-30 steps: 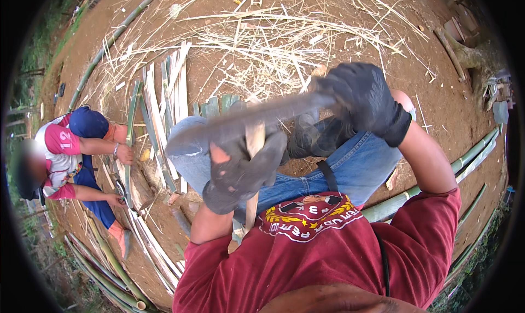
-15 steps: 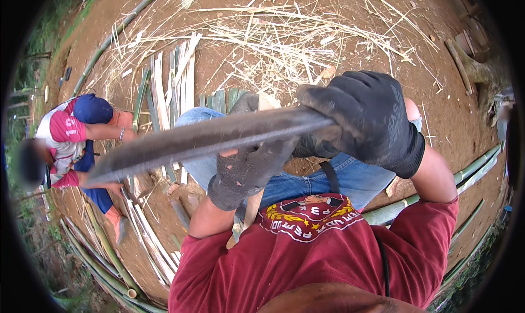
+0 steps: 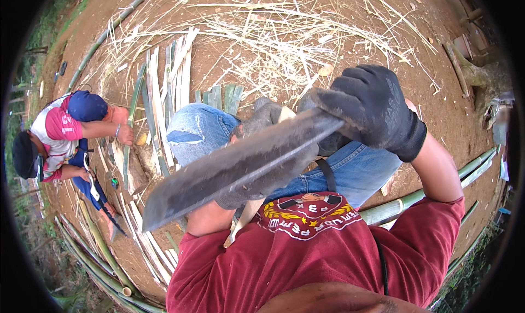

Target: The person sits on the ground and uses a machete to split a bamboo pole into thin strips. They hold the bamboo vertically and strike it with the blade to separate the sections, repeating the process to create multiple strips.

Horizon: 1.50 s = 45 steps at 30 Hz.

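In a black glove, my right hand [image 3: 363, 108] is closed round the handle of a machete [image 3: 240, 165]. Its broad dark blade slants down to the left, across the front of my left hand. My left hand [image 3: 270, 173], in a worn grey glove, is partly covered by the blade. It grips a pale bamboo strip [image 3: 286, 115], whose upper end shows above the blade and whose lower part emerges by my left forearm. Both hands are over my lap, between my knees in torn blue jeans [image 3: 199, 129].
At the left, a crouching person [image 3: 60, 121] holds a green bamboo strip [image 3: 131, 132] and a white-handled tool [image 3: 94, 190]. Split bamboo slats [image 3: 178, 72] lie beyond my left knee. Thin shavings [image 3: 290, 45] cover the ground ahead. Bamboo poles [image 3: 402, 203] lie at my right.
The machete's tip has swung nearer to me and to the right, covering more of my left hand. The person at the left now holds up a bamboo strip and the white-handled tool.
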### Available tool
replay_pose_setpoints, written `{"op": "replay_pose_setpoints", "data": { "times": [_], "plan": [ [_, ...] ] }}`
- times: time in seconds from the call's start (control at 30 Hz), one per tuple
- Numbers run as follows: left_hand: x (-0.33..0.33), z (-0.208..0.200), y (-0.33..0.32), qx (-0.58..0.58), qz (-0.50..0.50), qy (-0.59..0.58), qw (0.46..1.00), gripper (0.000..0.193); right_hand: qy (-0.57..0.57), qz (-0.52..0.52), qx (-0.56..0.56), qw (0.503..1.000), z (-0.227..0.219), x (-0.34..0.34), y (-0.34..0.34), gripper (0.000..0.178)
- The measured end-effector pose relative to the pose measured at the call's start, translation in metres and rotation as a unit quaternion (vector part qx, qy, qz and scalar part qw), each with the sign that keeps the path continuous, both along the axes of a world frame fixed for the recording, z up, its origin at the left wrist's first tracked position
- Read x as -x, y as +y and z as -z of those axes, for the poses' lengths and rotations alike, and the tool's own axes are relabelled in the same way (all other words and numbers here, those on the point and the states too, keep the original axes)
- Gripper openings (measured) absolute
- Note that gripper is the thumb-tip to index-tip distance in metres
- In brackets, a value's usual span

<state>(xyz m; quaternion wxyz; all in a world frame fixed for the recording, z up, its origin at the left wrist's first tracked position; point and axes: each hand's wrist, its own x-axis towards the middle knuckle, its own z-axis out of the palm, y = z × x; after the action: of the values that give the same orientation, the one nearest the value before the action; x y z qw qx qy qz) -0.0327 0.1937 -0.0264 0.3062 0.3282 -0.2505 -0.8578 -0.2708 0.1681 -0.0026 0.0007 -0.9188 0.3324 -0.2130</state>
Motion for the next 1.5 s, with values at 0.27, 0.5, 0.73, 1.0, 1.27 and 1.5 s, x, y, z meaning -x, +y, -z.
{"op": "replay_pose_setpoints", "data": {
  "times": [0.27, 0.5, 0.73, 1.0, 1.27, 1.5],
  "plan": [
    [-0.023, -0.024, 0.002, 0.255, 0.014, -0.085, 0.963, 0.016, 0.109, 0.177, 0.073, 0.975, 0.100, 0.076, -0.027, 0.034],
    [-0.024, 0.014, -0.017, 0.267, 0.013, 0.047, 0.963, 0.073, -0.202, 0.212, -0.091, 0.952, 0.006, -0.024, 0.003, 0.015],
    [-0.032, 0.021, -0.026, 0.270, 0.019, 0.079, 0.959, 0.074, -0.195, 0.198, -0.129, 0.952, 0.001, -0.026, 0.011, 0.016],
    [-0.025, 0.007, 0.000, 0.293, -0.092, -0.081, 0.948, 0.037, -0.088, 0.154, -0.026, 0.984, -0.009, -0.054, 0.035, 0.036],
    [-0.017, 0.009, 0.015, 0.369, -0.073, -0.216, 0.901, 0.053, -0.032, 0.091, -0.030, 0.995, -0.017, -0.050, 0.043, 0.060],
    [-0.016, 0.010, 0.022, 0.333, -0.063, -0.144, 0.930, 0.043, -0.037, 0.071, -0.008, 0.997, 0.000, -0.043, 0.036, 0.034]
  ]
}}
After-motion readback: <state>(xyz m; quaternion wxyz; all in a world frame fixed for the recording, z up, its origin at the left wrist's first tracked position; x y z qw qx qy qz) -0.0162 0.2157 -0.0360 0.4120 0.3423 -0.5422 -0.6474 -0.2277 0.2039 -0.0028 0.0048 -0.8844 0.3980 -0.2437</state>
